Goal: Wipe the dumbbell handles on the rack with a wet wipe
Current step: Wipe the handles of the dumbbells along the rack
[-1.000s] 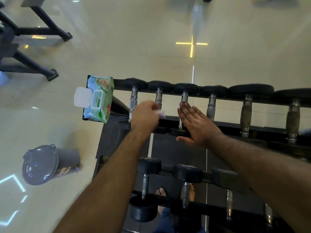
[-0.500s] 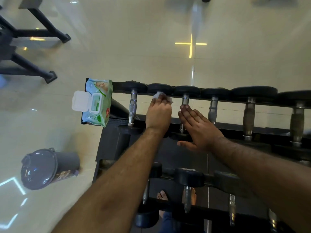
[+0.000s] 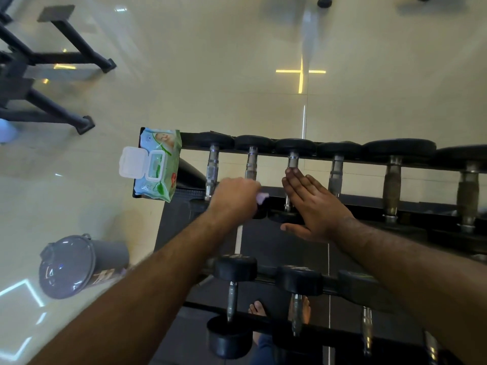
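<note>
The second handle [image 3: 251,164] from the left on the top tier of the rack [image 3: 369,200] is being wiped. The left hand [image 3: 234,197] is curled round its near end, and a wipe [image 3: 262,198] is pinched in it, a pale corner showing at the fingers; the far, bare part of the handle shows above the knuckles. The right hand [image 3: 315,206] is laid flat with fingers straight along the third handle [image 3: 292,163], holding nothing, apparently steadying that dumbbell.

The step in hand is judged to be a stroke along the second handle, early in the task: four more top-tier handles to the right and the lower tier seem not yet to be reached, though whether the first handle [image 3: 212,169] is already clean cannot be told.

For the next move, the wipe needs to be drawn along the full length of the handle and wrapped round it, then shifted one dumbbell to the right, for which the right hand must be lifted clear. A fresh wipe can be taken from the pack [image 3: 156,164], which lies with its lid open at the rack's left end.
</note>
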Demonstrator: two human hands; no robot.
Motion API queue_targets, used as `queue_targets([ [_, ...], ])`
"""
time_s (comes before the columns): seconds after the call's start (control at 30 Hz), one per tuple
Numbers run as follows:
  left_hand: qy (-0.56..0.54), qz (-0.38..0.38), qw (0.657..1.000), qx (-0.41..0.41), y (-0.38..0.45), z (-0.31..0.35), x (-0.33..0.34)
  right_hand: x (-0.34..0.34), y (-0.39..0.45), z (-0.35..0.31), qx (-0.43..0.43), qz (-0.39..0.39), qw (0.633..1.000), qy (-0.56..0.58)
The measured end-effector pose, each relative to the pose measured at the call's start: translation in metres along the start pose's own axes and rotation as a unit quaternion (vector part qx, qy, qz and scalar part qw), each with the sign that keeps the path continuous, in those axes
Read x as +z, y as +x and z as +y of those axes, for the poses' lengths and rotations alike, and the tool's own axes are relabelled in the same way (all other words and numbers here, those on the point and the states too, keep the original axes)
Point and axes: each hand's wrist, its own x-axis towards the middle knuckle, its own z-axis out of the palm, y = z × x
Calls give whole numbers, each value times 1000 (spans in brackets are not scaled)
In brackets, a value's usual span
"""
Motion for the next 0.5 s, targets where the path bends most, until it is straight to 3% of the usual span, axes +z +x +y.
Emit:
queue_targets([
  [0.1,-126,154,977,-82,7,-16,-6,-1,-2,-1,-1,4,1000,-11],
  [0.3,-190,17,970,-151,-15,-19,28,-2,-2,0,2,4,1000,-19],
  [0.43,-196,-45,978,-51,-38,-40,17,-3,-2,-4,3,1,1000,-22],
  [0.5,-232,-20,972,-39,-38,-45,6,-5,-3,-8,8,-7,1000,-28],
])
